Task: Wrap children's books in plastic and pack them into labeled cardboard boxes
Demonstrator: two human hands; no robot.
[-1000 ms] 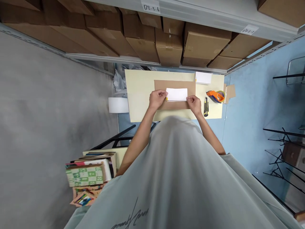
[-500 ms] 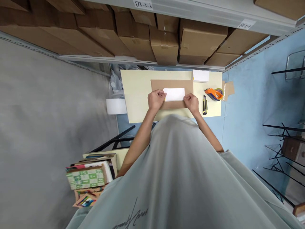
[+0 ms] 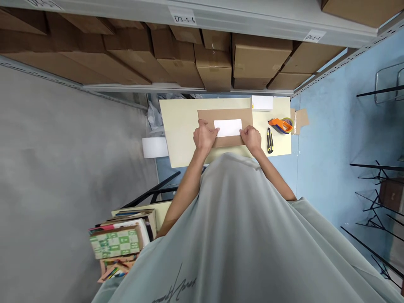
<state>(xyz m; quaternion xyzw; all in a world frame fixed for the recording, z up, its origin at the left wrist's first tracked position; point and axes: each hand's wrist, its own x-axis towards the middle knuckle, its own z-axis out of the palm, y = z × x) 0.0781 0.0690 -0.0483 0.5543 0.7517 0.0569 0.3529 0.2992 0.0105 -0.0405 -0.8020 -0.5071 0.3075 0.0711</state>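
A white rectangular sheet or label (image 3: 227,128) lies over a flat brown piece of cardboard (image 3: 225,114) on the pale yellow table. At its left end, my left hand (image 3: 205,135) pinches the lower corner between thumb and fingers. My right hand (image 3: 250,137) pinches the opposite lower corner. Whether the white piece is pressed onto the cardboard or held just above it, I cannot tell. To the right of my right hand lies a black and yellow utility knife (image 3: 269,140), and beyond it an orange tape dispenser (image 3: 280,125).
A small white box (image 3: 262,103) stands at the table's (image 3: 179,126) back edge. Above it runs a shelf packed with cardboard boxes (image 3: 213,63). A white roll (image 3: 155,147) sits off the left edge. Books and papers (image 3: 118,240) are stacked at lower left.
Both hands still hold the white piece by its corners, and it lies slightly flatter against the cardboard. The whole view has shifted a little with my head.
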